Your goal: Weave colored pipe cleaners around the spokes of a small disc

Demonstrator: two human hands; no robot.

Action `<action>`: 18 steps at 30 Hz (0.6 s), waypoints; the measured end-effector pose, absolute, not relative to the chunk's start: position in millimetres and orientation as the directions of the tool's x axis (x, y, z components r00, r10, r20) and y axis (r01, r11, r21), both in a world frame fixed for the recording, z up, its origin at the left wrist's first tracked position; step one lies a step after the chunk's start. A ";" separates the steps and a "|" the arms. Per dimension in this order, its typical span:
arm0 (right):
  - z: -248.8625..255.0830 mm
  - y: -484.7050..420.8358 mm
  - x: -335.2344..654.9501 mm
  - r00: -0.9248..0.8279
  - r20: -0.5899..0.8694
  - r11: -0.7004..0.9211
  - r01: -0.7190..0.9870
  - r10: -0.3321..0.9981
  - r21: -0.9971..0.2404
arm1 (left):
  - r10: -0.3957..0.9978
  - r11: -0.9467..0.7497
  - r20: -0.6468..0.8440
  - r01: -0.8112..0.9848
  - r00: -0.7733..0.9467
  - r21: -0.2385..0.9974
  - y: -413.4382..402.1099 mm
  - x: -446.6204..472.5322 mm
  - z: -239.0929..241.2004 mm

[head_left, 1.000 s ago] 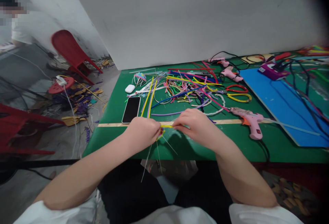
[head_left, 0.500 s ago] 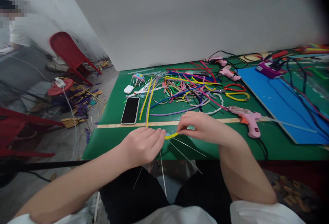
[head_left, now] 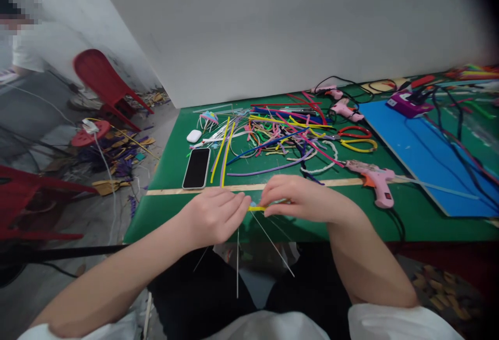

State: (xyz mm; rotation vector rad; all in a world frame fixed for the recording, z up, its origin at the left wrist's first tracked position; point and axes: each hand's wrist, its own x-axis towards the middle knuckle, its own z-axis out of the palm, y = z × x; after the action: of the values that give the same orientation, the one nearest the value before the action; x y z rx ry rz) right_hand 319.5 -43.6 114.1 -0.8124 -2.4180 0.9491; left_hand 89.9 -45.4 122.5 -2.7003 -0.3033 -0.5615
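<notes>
Near the front edge of the table, a short stretch of yellow pipe cleaner (head_left: 256, 208) shows between my two hands. My left hand (head_left: 216, 216) is closed in a pinch at its left end. My right hand (head_left: 292, 198) pinches it from the right, thumb below and fingers above. Thin stiff wires (head_left: 273, 245) fan out below my hands, over the table edge and my lap. A small light blue bit (head_left: 253, 204) peeks out just behind the yellow strip; my fingers cover most of the piece.
Beyond my hands lies a heap of coloured pipe cleaners (head_left: 273, 137). A phone (head_left: 197, 168) and a white case (head_left: 194, 135) are at left. Scissors (head_left: 356, 140), a pink glue gun (head_left: 377, 180) and a blue board (head_left: 424, 158) are at right. A person sits far left.
My right hand has moved left and slightly down, closer to my left hand. Less of the yellow pipe cleaner shows between them, and the hanging wires have swung a little to the left.
</notes>
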 end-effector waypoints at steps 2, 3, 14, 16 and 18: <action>113.1 -43.3 313.8 -0.722 0.123 0.511 0.348 0.681 -0.786 | 0.090 -0.890 0.407 0.257 0.909 -0.377 -47.8 91.9 121.8; 111.9 -43.1 310.9 -0.704 0.100 0.471 0.356 0.703 -0.807 | 0.082 -0.885 0.411 0.256 0.908 -0.389 -48.9 92.9 121.8; 107.0 -45.7 303.2 -0.622 0.120 0.446 0.401 0.774 -0.800 | 0.168 -0.914 0.460 0.312 0.872 -0.258 -44.9 91.0 120.5; 106.8 -46.4 302.6 -0.618 0.188 0.524 0.422 0.764 -0.740 | 0.237 -0.940 0.464 0.322 0.854 -0.113 -43.8 91.6 121.2; 105.5 -47.1 301.3 -0.630 0.304 0.649 0.437 0.715 -0.622 | 0.374 -0.927 0.406 0.354 0.834 0.127 -42.8 92.8 123.6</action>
State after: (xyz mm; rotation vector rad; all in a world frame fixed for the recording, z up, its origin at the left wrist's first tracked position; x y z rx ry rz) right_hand 301.3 -47.1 105.5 -0.8950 -2.3302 0.6844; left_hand 92.8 -42.8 123.6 -3.0524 -0.6056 -0.6914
